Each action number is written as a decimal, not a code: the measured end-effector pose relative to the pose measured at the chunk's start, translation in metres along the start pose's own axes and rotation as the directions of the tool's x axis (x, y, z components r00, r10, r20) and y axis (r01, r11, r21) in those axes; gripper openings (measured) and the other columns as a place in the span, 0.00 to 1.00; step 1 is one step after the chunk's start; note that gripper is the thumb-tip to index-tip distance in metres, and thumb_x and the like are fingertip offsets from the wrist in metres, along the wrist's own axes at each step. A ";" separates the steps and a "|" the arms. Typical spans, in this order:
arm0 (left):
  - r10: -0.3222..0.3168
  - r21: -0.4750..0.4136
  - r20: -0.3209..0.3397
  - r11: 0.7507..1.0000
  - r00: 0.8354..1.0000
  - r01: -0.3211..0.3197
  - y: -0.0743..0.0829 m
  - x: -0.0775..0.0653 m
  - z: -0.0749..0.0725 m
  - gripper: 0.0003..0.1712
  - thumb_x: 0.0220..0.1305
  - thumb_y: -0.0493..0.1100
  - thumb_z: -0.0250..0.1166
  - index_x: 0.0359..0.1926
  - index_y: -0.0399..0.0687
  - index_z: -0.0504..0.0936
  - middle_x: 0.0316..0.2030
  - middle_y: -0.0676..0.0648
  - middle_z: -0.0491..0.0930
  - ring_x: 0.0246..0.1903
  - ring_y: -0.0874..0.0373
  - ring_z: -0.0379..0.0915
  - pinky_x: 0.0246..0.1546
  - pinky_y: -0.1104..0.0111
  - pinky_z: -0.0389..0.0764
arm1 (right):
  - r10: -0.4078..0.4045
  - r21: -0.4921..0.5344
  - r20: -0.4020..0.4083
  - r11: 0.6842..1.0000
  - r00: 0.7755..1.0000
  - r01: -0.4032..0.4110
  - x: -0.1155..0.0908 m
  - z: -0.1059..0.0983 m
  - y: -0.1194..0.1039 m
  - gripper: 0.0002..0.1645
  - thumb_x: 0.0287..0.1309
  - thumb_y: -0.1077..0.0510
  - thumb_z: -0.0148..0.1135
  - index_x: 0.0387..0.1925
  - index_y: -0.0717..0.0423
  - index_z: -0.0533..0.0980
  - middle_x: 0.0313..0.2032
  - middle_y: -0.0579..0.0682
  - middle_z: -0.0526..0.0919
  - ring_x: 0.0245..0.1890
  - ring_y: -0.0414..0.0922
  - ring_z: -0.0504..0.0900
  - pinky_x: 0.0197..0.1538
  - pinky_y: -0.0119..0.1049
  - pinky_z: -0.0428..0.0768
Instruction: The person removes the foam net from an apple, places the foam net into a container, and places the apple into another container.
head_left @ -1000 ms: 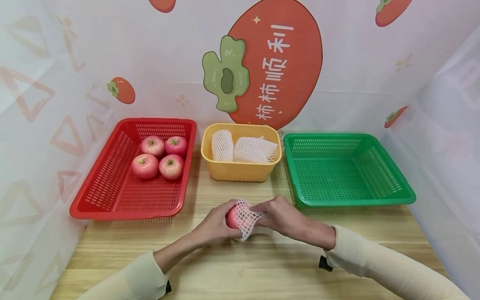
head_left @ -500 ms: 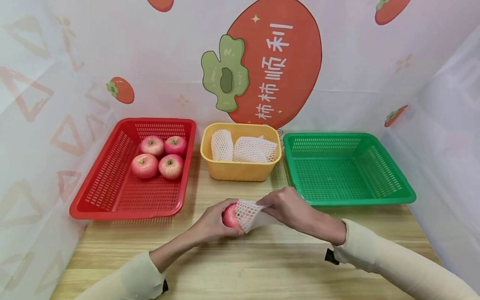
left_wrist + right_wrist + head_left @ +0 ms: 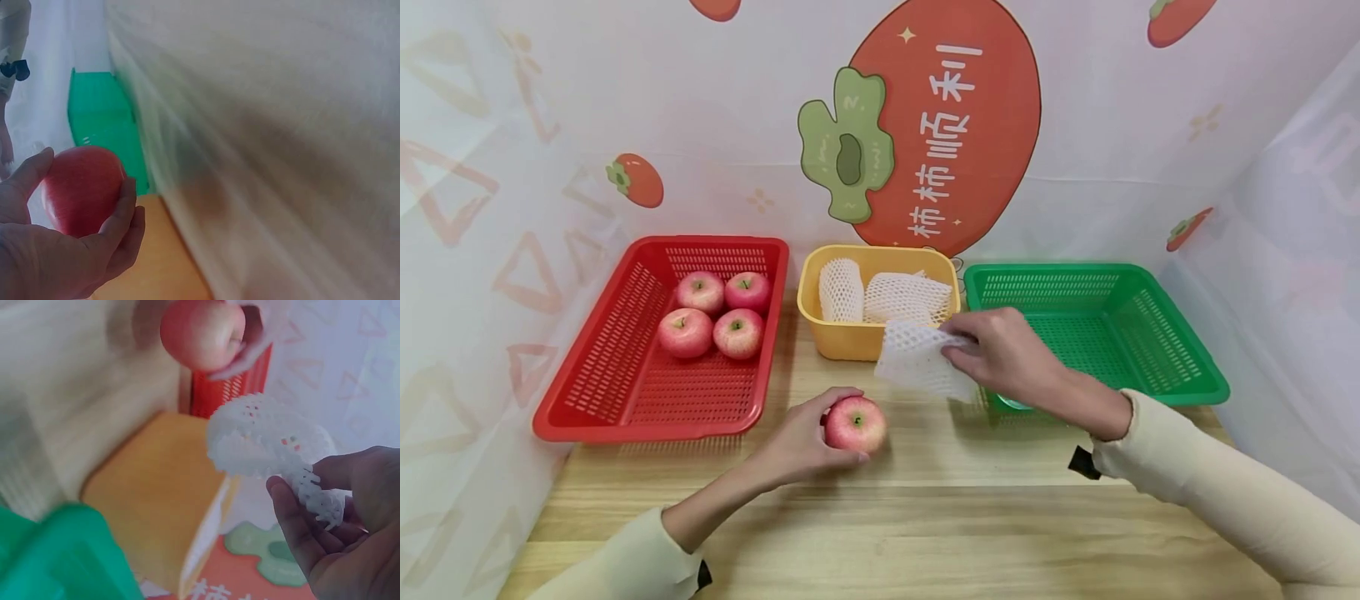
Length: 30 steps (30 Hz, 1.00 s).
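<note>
A red apple (image 3: pixel 856 425) is held bare in my left hand (image 3: pixel 801 442), thumb and fingers curled around its side; the left wrist view shows the same apple (image 3: pixel 84 190) in that grip. My right hand (image 3: pixel 1011 354) pinches one end of a white foam fruit net (image 3: pixel 917 358) in front of the yellow bin (image 3: pixel 880 342). In the right wrist view the net's (image 3: pixel 250 434) other end gapes as a loop, apart from the apple. Two more foam nets (image 3: pixel 906 297) lie inside the yellow bin.
On the left stands a red basket (image 3: pixel 576 417) with several apples (image 3: pixel 687 333) in it. A green basket (image 3: pixel 1180 392) stands on the right, partly behind my right hand. Printed sheets (image 3: pixel 700 100) hang at the back and sides of the wooden table (image 3: pixel 880 542).
The foam net has come off the apple. My right hand has carried it up and to the right, while my left hand and the apple have shifted slightly left.
</note>
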<state>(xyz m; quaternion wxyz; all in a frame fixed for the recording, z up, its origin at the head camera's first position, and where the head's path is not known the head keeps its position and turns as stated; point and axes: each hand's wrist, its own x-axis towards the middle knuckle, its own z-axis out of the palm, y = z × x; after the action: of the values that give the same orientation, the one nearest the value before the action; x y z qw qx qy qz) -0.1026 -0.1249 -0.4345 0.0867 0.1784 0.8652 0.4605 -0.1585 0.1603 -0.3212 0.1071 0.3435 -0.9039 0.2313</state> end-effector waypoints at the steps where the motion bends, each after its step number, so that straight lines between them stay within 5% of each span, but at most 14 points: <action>1: 0.002 0.002 -0.002 1.000 1.000 -0.002 0.003 0.000 -0.004 0.44 0.40 0.53 0.81 0.61 0.59 0.73 0.51 0.56 0.79 0.47 0.62 0.77 0.46 0.66 0.79 | 0.016 0.009 -0.013 1.000 1.000 -0.015 0.004 -0.004 0.000 0.08 0.52 0.59 0.72 0.36 0.54 0.84 0.30 0.45 0.86 0.24 0.35 0.78 0.27 0.31 0.78; 8: -0.008 -0.001 -0.004 1.000 1.000 0.008 0.022 -0.003 -0.026 0.46 0.43 0.54 0.80 0.64 0.54 0.70 0.53 0.54 0.78 0.50 0.60 0.76 0.50 0.62 0.78 | 0.116 0.073 -0.050 0.991 0.992 -0.113 0.035 -0.020 0.000 0.07 0.55 0.59 0.69 0.35 0.55 0.79 0.29 0.46 0.84 0.21 0.40 0.75 0.24 0.31 0.74; 20: -0.017 0.102 -0.102 0.994 0.995 0.027 0.032 -0.010 -0.065 0.46 0.43 0.63 0.78 0.63 0.64 0.68 0.52 0.56 0.79 0.47 0.60 0.78 0.47 0.61 0.79 | 0.170 0.092 -0.083 0.982 0.982 -0.162 0.083 -0.020 0.006 0.10 0.55 0.57 0.67 0.38 0.57 0.80 0.32 0.49 0.85 0.26 0.43 0.78 0.33 0.36 0.76; 30: -0.047 0.176 -0.172 0.981 0.984 0.078 0.028 -0.014 -0.097 0.47 0.46 0.64 0.76 0.65 0.61 0.67 0.55 0.52 0.76 0.51 0.56 0.73 0.52 0.56 0.74 | 0.289 0.045 0.050 0.956 0.956 -0.291 0.115 -0.011 0.024 0.15 0.56 0.56 0.68 0.44 0.58 0.79 0.40 0.52 0.84 0.36 0.46 0.80 0.43 0.40 0.81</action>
<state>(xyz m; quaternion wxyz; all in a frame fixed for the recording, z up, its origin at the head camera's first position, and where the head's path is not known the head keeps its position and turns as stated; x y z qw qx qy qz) -0.1135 -0.1903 -0.3568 0.0116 0.1189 0.9131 0.3897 -0.2591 0.1156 -0.2792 0.0437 0.2147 -0.9403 0.2606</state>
